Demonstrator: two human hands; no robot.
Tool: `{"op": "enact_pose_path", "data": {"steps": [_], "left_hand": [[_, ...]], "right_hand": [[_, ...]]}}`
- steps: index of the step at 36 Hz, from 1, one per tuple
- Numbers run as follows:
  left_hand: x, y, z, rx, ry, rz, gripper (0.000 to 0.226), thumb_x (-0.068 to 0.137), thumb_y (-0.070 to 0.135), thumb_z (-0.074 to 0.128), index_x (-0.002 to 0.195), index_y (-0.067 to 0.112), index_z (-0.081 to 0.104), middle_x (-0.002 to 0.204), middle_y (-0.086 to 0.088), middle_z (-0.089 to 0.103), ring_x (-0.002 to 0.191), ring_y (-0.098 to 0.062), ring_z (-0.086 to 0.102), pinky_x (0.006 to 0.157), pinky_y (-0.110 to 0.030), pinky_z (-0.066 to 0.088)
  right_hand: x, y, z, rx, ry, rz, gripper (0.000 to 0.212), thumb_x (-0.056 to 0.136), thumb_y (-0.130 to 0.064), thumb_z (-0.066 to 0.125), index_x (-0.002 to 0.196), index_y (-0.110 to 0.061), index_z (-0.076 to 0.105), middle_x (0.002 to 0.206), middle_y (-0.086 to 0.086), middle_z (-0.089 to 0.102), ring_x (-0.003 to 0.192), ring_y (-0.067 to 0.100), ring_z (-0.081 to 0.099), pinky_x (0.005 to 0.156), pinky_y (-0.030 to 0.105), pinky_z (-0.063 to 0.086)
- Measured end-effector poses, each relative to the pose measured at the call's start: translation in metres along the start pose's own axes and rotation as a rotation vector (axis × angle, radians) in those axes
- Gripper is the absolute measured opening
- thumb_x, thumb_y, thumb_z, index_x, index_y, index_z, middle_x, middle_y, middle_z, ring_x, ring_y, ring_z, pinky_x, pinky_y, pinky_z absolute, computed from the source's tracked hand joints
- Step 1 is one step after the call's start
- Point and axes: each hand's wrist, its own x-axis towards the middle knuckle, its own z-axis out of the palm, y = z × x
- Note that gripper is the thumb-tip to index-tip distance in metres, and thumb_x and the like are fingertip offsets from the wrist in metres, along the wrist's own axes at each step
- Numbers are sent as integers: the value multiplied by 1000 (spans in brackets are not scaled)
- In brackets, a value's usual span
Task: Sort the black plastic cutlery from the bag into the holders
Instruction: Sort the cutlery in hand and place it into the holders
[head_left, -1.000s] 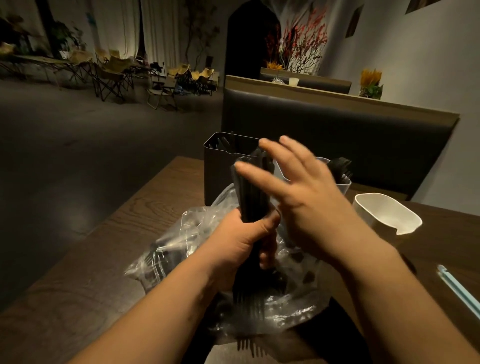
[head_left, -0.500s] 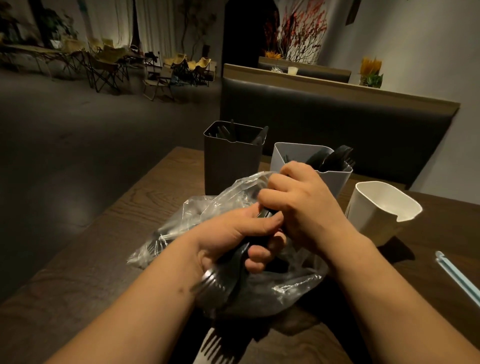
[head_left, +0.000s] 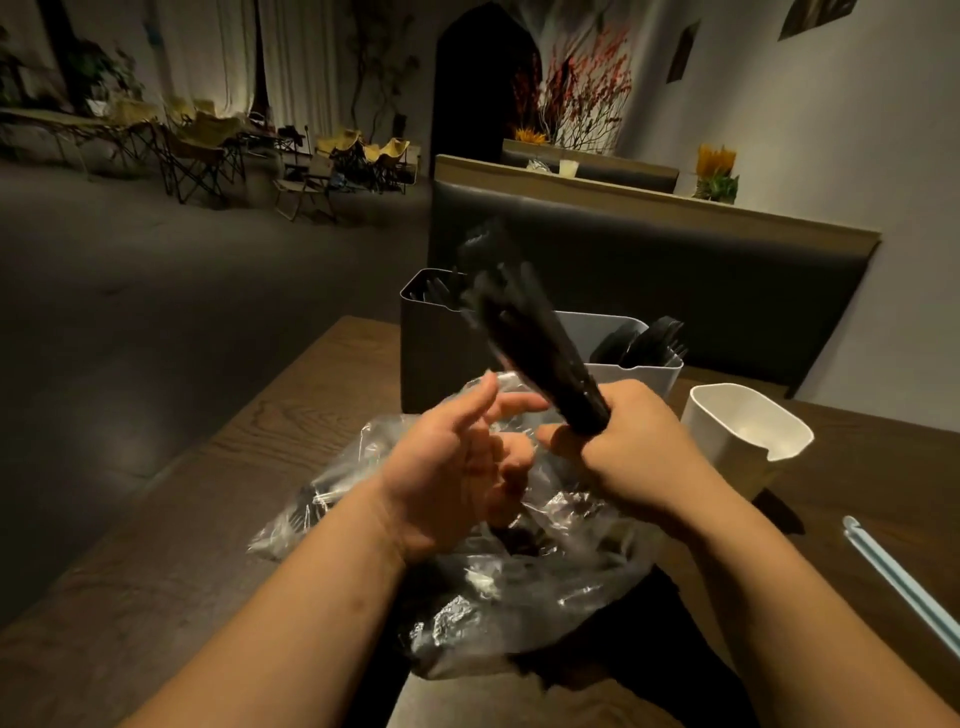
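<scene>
My right hand (head_left: 636, 447) grips a bundle of black plastic cutlery (head_left: 524, 332) by one end; the bundle tilts up and to the left, blurred, over the holders. My left hand (head_left: 457, 467) is beside it with fingers spread and relaxed, holding nothing, above the clear plastic bag (head_left: 519, 571) that lies crumpled on the wooden table with more black cutlery inside. Behind the bag stand a dark square holder (head_left: 431, 353) with some cutlery, a grey holder (head_left: 644, 374) with black pieces sticking out, and a white holder (head_left: 743, 431) that looks empty.
The wooden table (head_left: 182, 545) has its left edge beside open floor. A pale blue straw-like stick (head_left: 904, 587) lies at the right. A dark padded bench back (head_left: 675, 280) stands right behind the holders.
My right hand has taken the cutlery bundle out of my left hand and lifted it upright over the bag. My left hand let go and opened.
</scene>
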Motion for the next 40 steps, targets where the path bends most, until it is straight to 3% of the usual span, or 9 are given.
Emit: {"op": "enact_pose_path", "data": {"steps": [2, 6, 9, 16, 21, 28, 31, 34, 40], "left_hand": [[2, -2, 8, 12, 99, 117, 43, 91, 51, 50, 110, 16, 67, 69, -4, 50, 57, -15, 47, 54, -27, 39], [-1, -10, 12, -40, -54, 219, 60, 89, 39, 56, 140, 8, 55, 129, -18, 61, 119, -29, 58, 95, -41, 41], [-1, -17, 19, 157, -86, 181, 51, 92, 33, 54, 139, 13, 57, 137, -16, 61, 130, -34, 55, 106, -47, 42], [1, -28, 27, 401, 20, 50, 49, 87, 26, 68, 133, 15, 54, 122, -3, 72, 115, -23, 68, 100, -46, 53], [5, -31, 26, 358, 81, 108, 24, 96, 10, 58, 120, 4, 58, 110, -10, 75, 116, -30, 67, 102, -44, 53], [8, -24, 26, 190, 231, 248, 20, 90, 23, 60, 98, 5, 61, 83, -6, 73, 106, -27, 72, 89, -43, 58], [6, -18, 23, 152, 254, 340, 18, 95, 21, 57, 84, 14, 68, 83, -9, 71, 94, -31, 72, 86, -51, 58], [6, -19, 27, 56, 234, 388, 17, 94, 19, 56, 84, 15, 69, 80, -11, 67, 77, -29, 67, 78, -51, 56], [12, -37, 34, -3, 160, 364, 14, 88, 15, 64, 102, 16, 65, 81, -10, 60, 77, -25, 63, 73, -45, 53]], "right_hand": [[-10, -4, 2, 298, -82, 123, 38, 82, -8, 73, 52, -18, 52, 46, -4, 45, 44, 14, 40, 48, 28, 31], [-30, -5, 12, 678, -341, 291, 20, 87, -7, 68, 68, -13, 66, 48, 0, 45, 41, 14, 40, 43, 25, 31], [-38, 4, 20, 879, -477, 454, 22, 82, -13, 72, 69, -15, 53, 55, 2, 37, 45, 13, 36, 43, 23, 30], [-52, 18, 41, 984, -509, 437, 3, 89, -6, 55, 91, -7, 58, 56, -1, 50, 43, 7, 43, 42, 19, 31], [-50, 19, 43, 952, -445, 419, 25, 91, 4, 53, 106, -13, 64, 73, 5, 64, 59, 13, 61, 52, 24, 42], [-52, 20, 50, 1309, -463, 443, 43, 79, -16, 74, 120, -9, 62, 87, 11, 66, 63, 15, 59, 44, 19, 45], [-52, 14, 59, 1474, -268, 448, 40, 89, -36, 66, 123, -16, 70, 117, 15, 71, 91, 25, 68, 75, 32, 56], [-52, 6, 67, 1607, -167, 459, 59, 99, -51, 41, 137, -9, 58, 134, 21, 62, 126, 35, 59, 115, 53, 35], [-55, 6, 66, 1709, -74, 582, 64, 98, -59, 39, 120, -8, 72, 124, 23, 68, 114, 40, 66, 105, 54, 42]]}}
